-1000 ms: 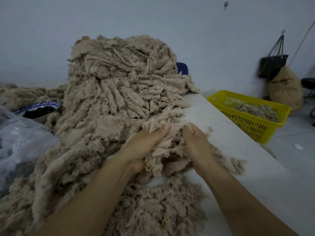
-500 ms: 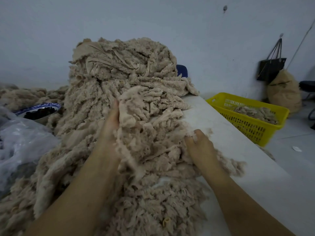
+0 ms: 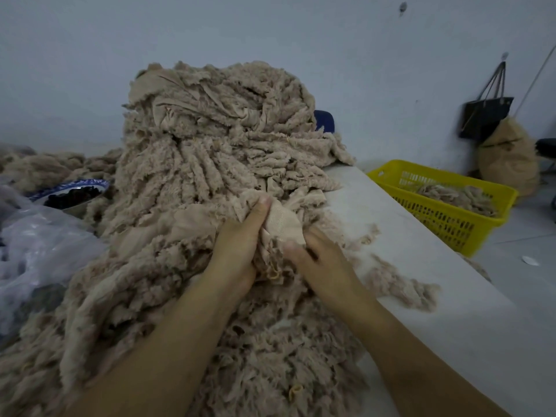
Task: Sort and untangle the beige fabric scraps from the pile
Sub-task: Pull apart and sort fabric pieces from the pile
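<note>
1. No word, number, brand or sign can be read anywhere in the head view.
2. The blue-and-white patterned rim of the round bowl [image 3: 69,185] shows ornament only, too blurred to make out any letters.
3. The yellow plastic lattice basket [image 3: 436,219] has a small pale patch at its near corner, too small to read.
4. The heaped beige fabric scraps [image 3: 210,164] show no legible tag.

Left hand [image 3: 237,251] lowered from the pile [image 3: 216,130] to beside right hand [image 3: 319,260], both now gripping smooth scrap [image 3: 281,221]
</note>
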Demonstrator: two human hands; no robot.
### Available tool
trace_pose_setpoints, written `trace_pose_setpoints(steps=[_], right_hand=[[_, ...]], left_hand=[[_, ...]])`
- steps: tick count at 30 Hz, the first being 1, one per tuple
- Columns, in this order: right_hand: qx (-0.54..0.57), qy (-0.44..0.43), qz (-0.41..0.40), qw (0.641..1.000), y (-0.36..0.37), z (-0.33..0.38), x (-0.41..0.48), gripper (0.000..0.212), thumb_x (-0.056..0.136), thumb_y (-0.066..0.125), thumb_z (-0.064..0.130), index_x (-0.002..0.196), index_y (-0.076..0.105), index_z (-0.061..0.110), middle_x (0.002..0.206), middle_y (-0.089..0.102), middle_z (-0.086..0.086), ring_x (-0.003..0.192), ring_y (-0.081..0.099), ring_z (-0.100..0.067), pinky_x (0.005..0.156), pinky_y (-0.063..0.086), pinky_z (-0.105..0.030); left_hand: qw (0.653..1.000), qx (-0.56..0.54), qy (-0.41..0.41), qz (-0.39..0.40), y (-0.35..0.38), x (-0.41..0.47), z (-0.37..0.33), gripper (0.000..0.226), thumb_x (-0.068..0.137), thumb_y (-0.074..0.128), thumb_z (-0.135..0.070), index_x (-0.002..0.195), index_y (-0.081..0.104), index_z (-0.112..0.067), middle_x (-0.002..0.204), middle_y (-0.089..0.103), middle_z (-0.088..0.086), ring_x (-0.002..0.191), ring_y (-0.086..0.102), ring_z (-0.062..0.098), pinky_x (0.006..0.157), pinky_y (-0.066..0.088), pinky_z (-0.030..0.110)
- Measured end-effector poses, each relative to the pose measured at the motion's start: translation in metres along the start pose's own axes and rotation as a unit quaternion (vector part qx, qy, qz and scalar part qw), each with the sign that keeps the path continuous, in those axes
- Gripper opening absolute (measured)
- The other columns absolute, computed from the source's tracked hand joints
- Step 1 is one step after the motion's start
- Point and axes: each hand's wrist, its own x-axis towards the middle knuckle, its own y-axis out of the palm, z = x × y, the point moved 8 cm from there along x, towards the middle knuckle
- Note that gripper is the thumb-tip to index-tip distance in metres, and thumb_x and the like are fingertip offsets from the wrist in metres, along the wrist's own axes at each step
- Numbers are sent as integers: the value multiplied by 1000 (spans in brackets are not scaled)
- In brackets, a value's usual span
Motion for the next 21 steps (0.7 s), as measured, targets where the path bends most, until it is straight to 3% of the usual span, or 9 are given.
trace_pose_setpoints(steps=[2, 4, 7, 11, 13, 15, 18, 19, 21], right_hand=[[-44, 2, 27, 999, 9, -4, 1, 30, 101, 48, 46, 77, 54, 29, 80, 49, 7, 73, 48, -1, 63, 34, -23], [-74, 0, 36, 997, 10, -8, 3, 35, 105, 44, 32, 71, 45, 24, 74, 42, 7, 68, 42, -2, 61, 29, -23], [-60, 12, 31, 998, 4, -19, 3, 41, 106, 38, 33, 72, 49, 14, 72, 47, 2, 68, 46, -4, 60, 33, -18], [-28, 166, -45, 985, -26, -60, 2, 43, 107, 35, 33, 71, 52, 17, 57, 49, 4, 55, 46, -12, 52, 36, -20], [-3, 232, -131, 964, -51, -74, -1, 48, 106, 35, 41, 67, 54, 20, 54, 47, 4, 54, 48, -18, 50, 34, -25], [16, 225, -148, 963, -57, -73, -1, 54, 103, 36, 51, 63, 60, 24, 64, 54, 1, 63, 59, -21, 54, 35, -27], [56, 154, -84, 983, -34, -45, -2, 52, 91, 33, 76, 71, 70, 44, 84, 67, 24, 77, 60, 14, 62, 44, -8], [66, 135, -76, 986, -29, -38, -1, 58, 85, 31, 83, 75, 71, 41, 88, 66, 26, 79, 58, 16, 64, 42, -3], [54, 121, -98, 986, -29, -38, -1, 73, 84, 28, 84, 75, 67, 23, 85, 67, 4, 75, 60, 2, 60, 44, -8]], left_hand=[[1000, 4, 5, -7, 0, -2, -2, 36, 87, 72, -41, 84, 78, -5, 87, 77, 15, 80, 76, 28, 63, 62, 36], [999, -32, -3, -7, -1, -2, -4, 36, 91, 67, -38, 96, 73, -4, 89, 77, 14, 79, 76, 26, 58, 60, 33], [996, -83, -39, 3, -1, -2, -2, 34, 93, 64, -40, 100, 73, -9, 92, 77, 11, 79, 76, 25, 55, 59, 33], [988, -136, -62, -28, -13, 0, -9, 33, 95, 59, -45, 97, 72, -15, 74, 76, 3, 50, 69, 17, 39, 49, 22], [983, -177, -44, -33, -23, 4, -20, 33, 98, 54, -45, 96, 70, -17, 64, 71, -2, 42, 60, 11, 36, 43, 18], [982, -185, -32, -11, -24, 4, -26, 30, 98, 53, -43, 101, 68, -17, 64, 71, -3, 44, 61, 9, 37, 43, 17], [987, -131, -54, 78, -6, -3, -18, 26, 88, 64, -39, 98, 73, -17, 79, 76, 2, 63, 73, 14, 47, 53, 21], [987, -100, -63, 111, 1, -5, -14, 24, 84, 66, -39, 93, 77, -19, 82, 76, 1, 69, 74, 15, 53, 55, 23], [982, -71, -71, 162, 10, -10, -9, 21, 83, 67, -39, 79, 80, -22, 75, 74, -3, 65, 71, 11, 56, 54, 21]])
